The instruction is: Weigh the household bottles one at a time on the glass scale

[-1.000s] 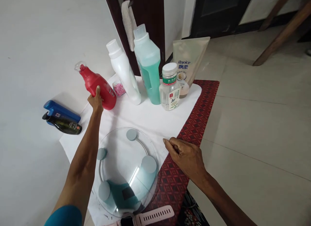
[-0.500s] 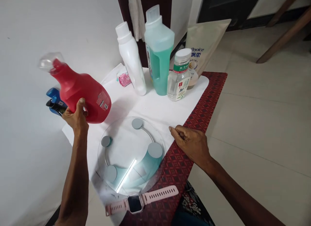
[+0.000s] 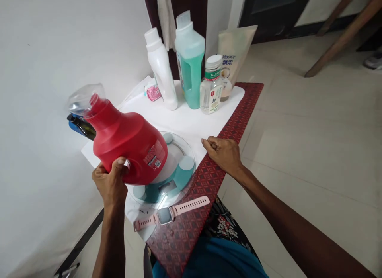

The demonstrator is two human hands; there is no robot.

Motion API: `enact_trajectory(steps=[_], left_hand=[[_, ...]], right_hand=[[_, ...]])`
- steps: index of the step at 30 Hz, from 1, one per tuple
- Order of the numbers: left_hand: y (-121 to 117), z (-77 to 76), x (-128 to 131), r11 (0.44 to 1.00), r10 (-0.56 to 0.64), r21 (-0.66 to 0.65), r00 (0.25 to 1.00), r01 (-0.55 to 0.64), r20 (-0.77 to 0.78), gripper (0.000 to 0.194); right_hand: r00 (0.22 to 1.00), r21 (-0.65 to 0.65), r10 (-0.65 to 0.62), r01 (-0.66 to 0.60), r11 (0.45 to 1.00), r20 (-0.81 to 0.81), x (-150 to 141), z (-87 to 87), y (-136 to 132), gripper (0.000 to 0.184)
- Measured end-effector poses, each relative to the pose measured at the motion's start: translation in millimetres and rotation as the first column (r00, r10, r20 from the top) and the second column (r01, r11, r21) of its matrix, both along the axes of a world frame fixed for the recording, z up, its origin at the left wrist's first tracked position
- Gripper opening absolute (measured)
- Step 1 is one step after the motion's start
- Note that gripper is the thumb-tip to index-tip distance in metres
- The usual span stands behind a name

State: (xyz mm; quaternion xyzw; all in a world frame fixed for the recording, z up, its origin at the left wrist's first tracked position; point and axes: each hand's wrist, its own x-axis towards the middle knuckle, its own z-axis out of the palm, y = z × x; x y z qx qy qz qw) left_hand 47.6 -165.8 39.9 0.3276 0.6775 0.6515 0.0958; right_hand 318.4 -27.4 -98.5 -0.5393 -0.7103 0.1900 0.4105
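Fingers (image 3: pixel 119 162) of the left hand (image 3: pixel 110 184) grip the red bottle (image 3: pixel 128 138) by its handle.
From here I see the left forearm (image 3: pixel 112 234) rising toward the wrist, the thumb at the handle opening. The glossy bottle tilts above the hand, neck toward the wall (image 3: pixel 59 51), clear cap (image 3: pixel 86 98) on, blocking part of the glass scale (image 3: pixel 183 176); the right hand (image 3: pixel 223 153) curls closed by the table edge (image 3: pixel 211 170).

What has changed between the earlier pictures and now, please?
The left hand, still holding the red plastic bottle, has brought it away from the white plastic bottle, toward the person; it now hides part of the round glass scale. Nothing was let go. The right hand stays closed; the white plastic bottle stays standing.
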Motion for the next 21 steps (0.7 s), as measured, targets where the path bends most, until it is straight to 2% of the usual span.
enact_trajectory(steps=[7,10,12,14,16,21], left_hand=[[-6.4,-26.8,8.1,0.999,0.034,0.041,0.999,-0.034,-0.021,0.043],[-8.6,-27.9,5.6,0.998,-0.048,0.036,0.994,0.052,-0.098,0.046],[-13.9,-24.6,-1.6,0.994,-0.06,0.073,0.979,0.076,-0.195,0.05],[-23.4,-21.6,-13.4,0.989,0.004,0.143,0.967,0.033,-0.253,0.054],[-37.0,-22.7,-27.2,0.982,0.084,0.184,0.97,-0.042,-0.228,0.053],[-69.4,-42.1,-47.1,0.971,0.226,0.096,0.97,-0.217,-0.093,0.04]], right_hand=[[1.0,0.028,0.005,-0.005,1.0,-0.008,-1.3,2.1,0.2,0.046],[1.0,0.032,-0.002,0.002,0.999,-0.018,-1.6,1.9,-0.7,0.047],[0.999,0.033,0.001,0.001,0.999,-0.042,-1.5,2.0,-1.6,0.047],[0.998,0.032,0.005,-0.003,0.999,-0.066,-1.0,2.3,-2.3,0.048],[0.997,0.03,0.009,-0.006,1.0,-0.077,-0.3,2.4,-2.6,0.048],[0.998,0.021,0.01,-0.008,1.0,-0.068,1.1,1.7,-2.1,0.049]])
